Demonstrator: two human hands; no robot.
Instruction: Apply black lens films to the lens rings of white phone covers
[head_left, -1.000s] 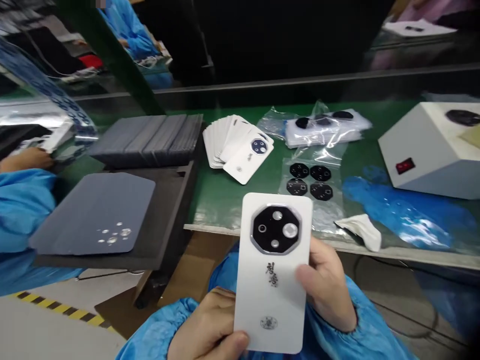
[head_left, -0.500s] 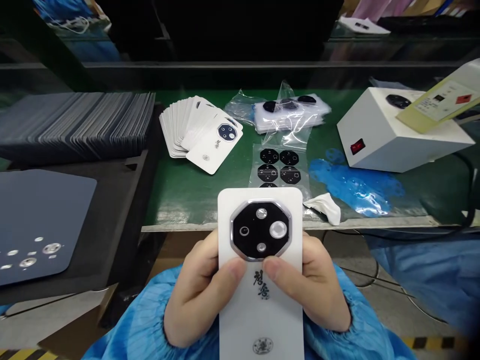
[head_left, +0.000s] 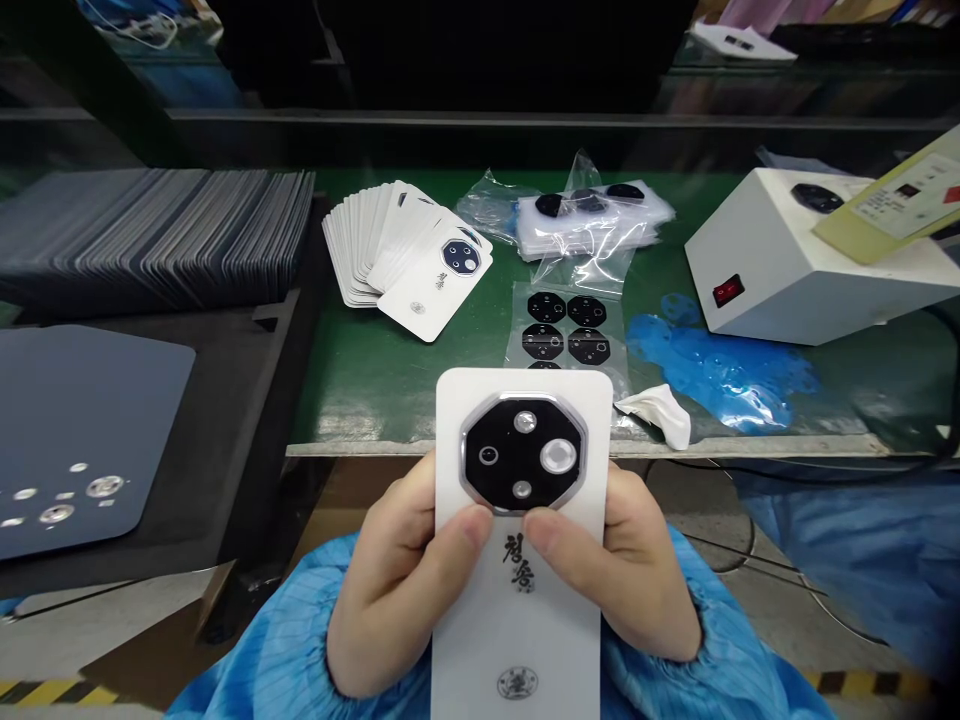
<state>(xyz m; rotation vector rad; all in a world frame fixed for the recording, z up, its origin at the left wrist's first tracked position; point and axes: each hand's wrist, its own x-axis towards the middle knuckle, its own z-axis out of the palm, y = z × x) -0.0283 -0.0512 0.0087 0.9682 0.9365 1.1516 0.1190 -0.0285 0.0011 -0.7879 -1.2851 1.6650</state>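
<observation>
A white phone back cover with a black octagonal camera plate is upright in front of me, below the table edge. My left hand grips its left side and my right hand its right side. Both thumbs press on the cover just under the camera plate. On the green table behind lie a fanned stack of white back covers and a clear sheet of black octagonal lens plates.
A dark tray at the left holds a row of grey sheets and one grey sheet lying flat. Clear bags with black parts, a white box with a red switch, blue film and a white cloth lie on the right.
One second ago my left hand held the cover's lower corner; it has come up to its side, both thumbs now press under the camera plate, and the view has swung right.
</observation>
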